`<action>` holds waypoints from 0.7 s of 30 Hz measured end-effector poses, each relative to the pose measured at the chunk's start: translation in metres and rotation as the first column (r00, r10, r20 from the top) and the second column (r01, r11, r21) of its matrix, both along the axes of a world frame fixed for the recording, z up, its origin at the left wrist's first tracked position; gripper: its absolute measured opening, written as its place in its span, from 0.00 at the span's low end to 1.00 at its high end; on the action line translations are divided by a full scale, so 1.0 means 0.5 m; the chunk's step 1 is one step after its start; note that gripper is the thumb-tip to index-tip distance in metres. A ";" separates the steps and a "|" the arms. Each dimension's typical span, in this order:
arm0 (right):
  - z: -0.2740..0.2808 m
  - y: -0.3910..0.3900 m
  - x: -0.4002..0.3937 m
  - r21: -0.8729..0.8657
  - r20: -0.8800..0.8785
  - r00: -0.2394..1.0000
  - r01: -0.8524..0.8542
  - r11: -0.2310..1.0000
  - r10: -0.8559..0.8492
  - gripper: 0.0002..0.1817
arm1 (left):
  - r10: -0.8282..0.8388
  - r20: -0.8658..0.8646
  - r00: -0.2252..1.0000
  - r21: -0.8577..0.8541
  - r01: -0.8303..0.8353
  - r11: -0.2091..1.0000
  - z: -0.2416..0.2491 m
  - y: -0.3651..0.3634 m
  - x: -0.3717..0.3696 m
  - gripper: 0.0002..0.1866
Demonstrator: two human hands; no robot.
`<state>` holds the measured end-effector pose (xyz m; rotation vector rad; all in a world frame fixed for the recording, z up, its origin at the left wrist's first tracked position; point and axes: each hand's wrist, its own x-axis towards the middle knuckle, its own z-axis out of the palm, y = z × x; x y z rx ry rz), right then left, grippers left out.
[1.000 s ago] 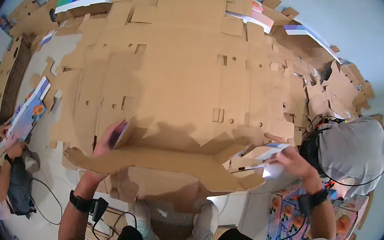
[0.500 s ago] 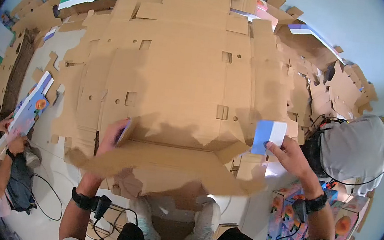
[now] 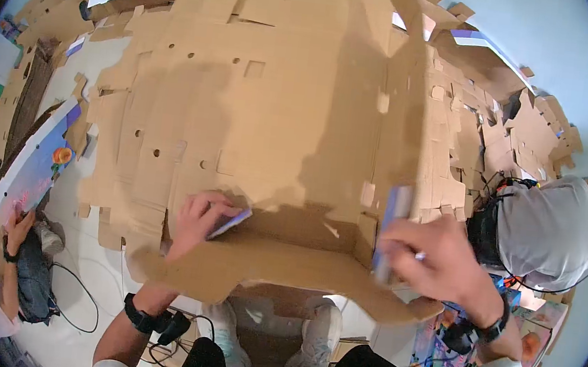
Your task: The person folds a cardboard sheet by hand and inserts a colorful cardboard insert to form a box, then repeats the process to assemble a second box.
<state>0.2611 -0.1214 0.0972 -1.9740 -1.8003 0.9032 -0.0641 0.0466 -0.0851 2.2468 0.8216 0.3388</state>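
Left hand [image 3: 197,222] clamps a flap of the cardboard sheet [image 3: 269,144], fingers curled over it; right hand [image 3: 434,259] grips the raised right side panel [image 3: 389,223], blurred.

The box blank [image 3: 271,130] is matt brown corrugated cardboard; its folded-up side flaps [image 3: 392,227] show a smooth, glossy blue printed outer face.

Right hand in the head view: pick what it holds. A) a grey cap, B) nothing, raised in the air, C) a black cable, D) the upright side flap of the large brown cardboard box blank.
D: the right hand is closed on the upright side flap of the large brown cardboard box blank, whose printed blue face shows at its edge.
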 end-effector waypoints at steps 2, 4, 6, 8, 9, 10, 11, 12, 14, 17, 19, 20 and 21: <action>-0.032 0.054 -0.028 -0.080 0.035 0.988 -0.148 0.986 0.151 0.13 | -0.039 -0.001 0.999 0.023 0.039 0.999 -0.026 -0.003 0.005 0.34; -0.102 0.104 -0.032 -0.191 0.058 0.973 -0.207 0.960 0.221 0.14 | -0.037 0.023 0.999 -0.004 0.037 0.999 -0.052 -0.011 0.003 0.33; -0.151 0.120 -0.035 -0.190 0.127 0.951 -0.256 0.948 0.282 0.14 | -0.022 0.032 0.999 -0.019 0.023 1.000 -0.034 -0.023 0.005 0.31; -0.174 0.117 -0.041 -0.080 0.257 0.917 -0.293 0.953 0.304 0.13 | -0.018 0.008 1.000 0.092 0.017 0.996 -0.028 -0.026 -0.007 0.29; -0.167 0.105 -0.043 0.026 0.296 0.928 -0.243 0.970 0.224 0.14 | -0.014 -0.016 1.000 0.207 0.017 0.978 -0.036 -0.031 -0.018 0.30; -0.170 0.093 -0.036 0.181 0.361 0.916 -0.253 0.950 0.175 0.15 | 0.000 -0.037 0.999 0.316 0.012 0.949 -0.040 -0.034 -0.029 0.30; -0.175 0.078 -0.021 0.327 0.414 0.902 -0.275 0.904 0.124 0.17 | 0.096 -0.044 0.994 0.296 -0.079 0.952 -0.029 -0.031 -0.044 0.29; -0.182 0.060 -0.004 0.462 0.452 0.890 -0.297 0.836 0.066 0.19 | 0.190 -0.055 0.980 0.275 -0.168 0.947 -0.002 -0.023 -0.064 0.27; -0.196 0.041 0.009 0.538 0.538 0.839 -0.267 0.800 -0.082 0.32 | 0.378 -0.101 0.920 0.225 -0.349 0.910 0.033 0.002 -0.111 0.25; -0.165 0.027 -0.009 0.442 0.662 0.696 -0.062 0.895 -0.279 0.49 | 0.544 -0.223 0.809 0.079 -0.541 0.837 0.065 0.036 -0.175 0.22; -0.195 0.027 0.004 0.496 0.341 0.790 0.308 0.811 -0.509 0.51 | 0.516 -0.315 0.796 -0.113 -0.572 0.813 0.079 0.041 -0.195 0.22; -0.214 0.028 0.016 0.467 0.170 0.774 0.481 0.742 -0.610 0.52 | 0.501 -0.299 0.812 -0.170 -0.562 0.809 0.074 0.036 -0.198 0.21; -0.219 0.036 0.028 0.364 -0.084 0.767 0.618 0.697 -0.636 0.51 | 0.488 -0.283 0.826 -0.227 -0.552 0.802 0.067 0.029 -0.201 0.21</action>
